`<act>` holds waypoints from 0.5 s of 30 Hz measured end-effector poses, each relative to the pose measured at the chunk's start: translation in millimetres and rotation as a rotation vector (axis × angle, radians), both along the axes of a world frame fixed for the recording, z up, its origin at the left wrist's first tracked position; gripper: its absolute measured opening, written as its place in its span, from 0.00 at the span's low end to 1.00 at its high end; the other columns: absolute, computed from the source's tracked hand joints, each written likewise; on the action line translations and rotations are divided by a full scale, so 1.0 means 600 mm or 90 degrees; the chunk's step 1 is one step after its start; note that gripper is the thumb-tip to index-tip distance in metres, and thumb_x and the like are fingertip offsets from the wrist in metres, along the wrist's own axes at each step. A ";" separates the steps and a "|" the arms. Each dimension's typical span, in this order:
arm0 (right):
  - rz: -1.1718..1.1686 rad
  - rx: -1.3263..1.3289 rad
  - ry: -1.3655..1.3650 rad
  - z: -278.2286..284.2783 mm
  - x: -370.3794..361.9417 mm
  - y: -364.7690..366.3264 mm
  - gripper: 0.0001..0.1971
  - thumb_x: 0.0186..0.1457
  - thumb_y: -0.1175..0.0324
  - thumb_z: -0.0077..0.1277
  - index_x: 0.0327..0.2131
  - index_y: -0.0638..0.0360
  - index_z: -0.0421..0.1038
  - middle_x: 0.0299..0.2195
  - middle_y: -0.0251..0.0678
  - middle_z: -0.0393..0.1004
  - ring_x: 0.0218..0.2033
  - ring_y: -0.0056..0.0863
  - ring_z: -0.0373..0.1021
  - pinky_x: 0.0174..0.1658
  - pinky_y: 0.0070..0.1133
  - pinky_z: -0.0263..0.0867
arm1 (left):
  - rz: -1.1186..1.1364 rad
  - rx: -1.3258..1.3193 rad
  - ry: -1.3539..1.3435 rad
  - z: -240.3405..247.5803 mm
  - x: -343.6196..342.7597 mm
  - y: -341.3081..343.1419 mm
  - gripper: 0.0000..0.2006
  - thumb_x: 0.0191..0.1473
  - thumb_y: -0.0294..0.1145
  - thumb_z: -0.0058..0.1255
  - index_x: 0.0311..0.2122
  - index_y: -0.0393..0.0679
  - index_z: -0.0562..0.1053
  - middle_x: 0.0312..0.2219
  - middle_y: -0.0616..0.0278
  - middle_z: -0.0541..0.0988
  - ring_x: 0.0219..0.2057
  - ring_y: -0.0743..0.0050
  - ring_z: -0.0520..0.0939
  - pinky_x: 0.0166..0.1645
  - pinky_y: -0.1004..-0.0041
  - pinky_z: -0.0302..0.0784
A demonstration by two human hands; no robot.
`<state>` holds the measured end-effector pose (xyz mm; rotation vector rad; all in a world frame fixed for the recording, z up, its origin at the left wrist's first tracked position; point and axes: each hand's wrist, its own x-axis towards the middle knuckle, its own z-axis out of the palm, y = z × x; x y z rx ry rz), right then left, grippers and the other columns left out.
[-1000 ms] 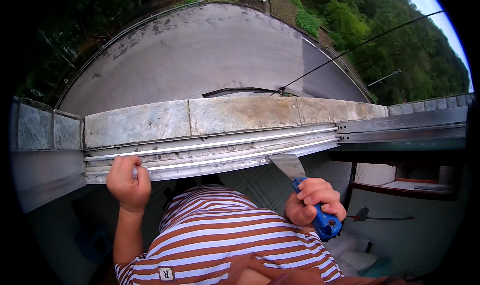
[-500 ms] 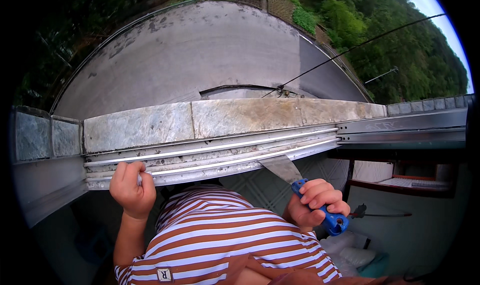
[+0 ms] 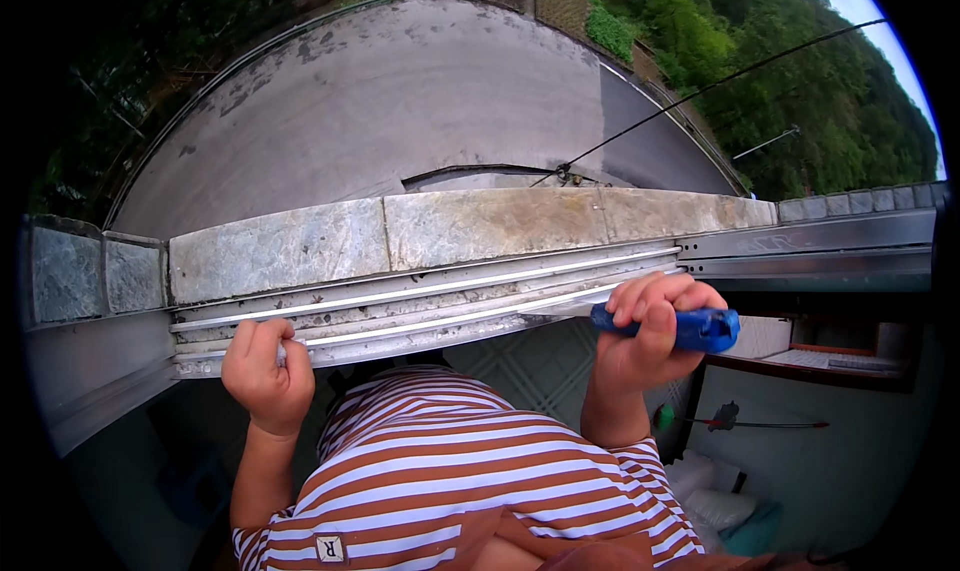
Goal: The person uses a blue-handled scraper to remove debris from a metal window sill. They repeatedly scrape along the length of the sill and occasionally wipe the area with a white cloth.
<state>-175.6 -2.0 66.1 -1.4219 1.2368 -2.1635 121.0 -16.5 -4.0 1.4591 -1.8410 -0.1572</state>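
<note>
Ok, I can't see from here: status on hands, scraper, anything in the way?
Right hand grips blue-handled scraper, blade at window track. Left hand curled near track's left end, contents unclear. No obstruction visible at blade.

You hold a blue-handled, flat-bladed metal scraper (image 3: 714,331) nearly level in your right hand (image 3: 655,321), its blade (image 3: 562,310) pointing left along the near edge of the grooved, dirt-specked white metal window track (image 3: 430,323).

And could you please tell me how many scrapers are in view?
1: the blue-handled scraper, in the right hand, its blade at the window track; dark areas could hide more.
</note>
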 end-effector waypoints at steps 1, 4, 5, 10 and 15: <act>-0.009 0.013 0.000 0.002 0.001 -0.004 0.09 0.54 0.75 0.48 0.34 0.57 0.57 0.21 0.33 0.62 0.17 0.19 0.60 0.21 0.19 0.62 | 0.000 -0.001 0.003 0.000 0.000 0.000 0.07 0.36 0.17 0.48 0.23 0.41 0.72 0.18 0.57 0.67 0.17 0.58 0.69 0.21 0.66 0.61; 0.025 0.027 -0.023 -0.001 -0.006 -0.012 0.14 0.54 0.79 0.51 0.39 0.58 0.56 0.25 0.36 0.67 0.19 0.20 0.63 0.22 0.19 0.65 | 0.000 0.011 0.011 0.003 -0.003 0.001 0.05 0.39 0.15 0.45 0.23 0.38 0.71 0.18 0.55 0.67 0.18 0.58 0.69 0.23 0.69 0.62; 0.030 0.042 -0.031 -0.004 -0.007 -0.014 0.14 0.54 0.80 0.51 0.39 0.58 0.56 0.26 0.36 0.67 0.19 0.19 0.63 0.22 0.19 0.65 | -0.001 0.012 0.011 0.003 -0.003 0.001 0.06 0.39 0.15 0.45 0.23 0.38 0.71 0.18 0.55 0.67 0.18 0.58 0.69 0.23 0.69 0.62; 0.027 0.124 -0.040 0.000 0.004 -0.049 0.15 0.54 0.82 0.52 0.42 0.61 0.58 0.26 0.33 0.69 0.19 0.15 0.64 0.22 0.15 0.63 | 0.004 -0.007 0.017 0.001 -0.002 -0.001 0.07 0.36 0.17 0.48 0.23 0.41 0.72 0.18 0.57 0.68 0.17 0.58 0.69 0.21 0.66 0.62; -0.027 0.282 0.014 0.002 0.013 -0.101 0.13 0.54 0.75 0.57 0.37 0.60 0.62 0.22 0.27 0.67 0.19 0.12 0.63 0.21 0.14 0.60 | -0.009 -0.026 0.019 -0.002 0.001 -0.003 0.07 0.36 0.17 0.48 0.23 0.41 0.72 0.18 0.57 0.68 0.16 0.57 0.69 0.20 0.66 0.62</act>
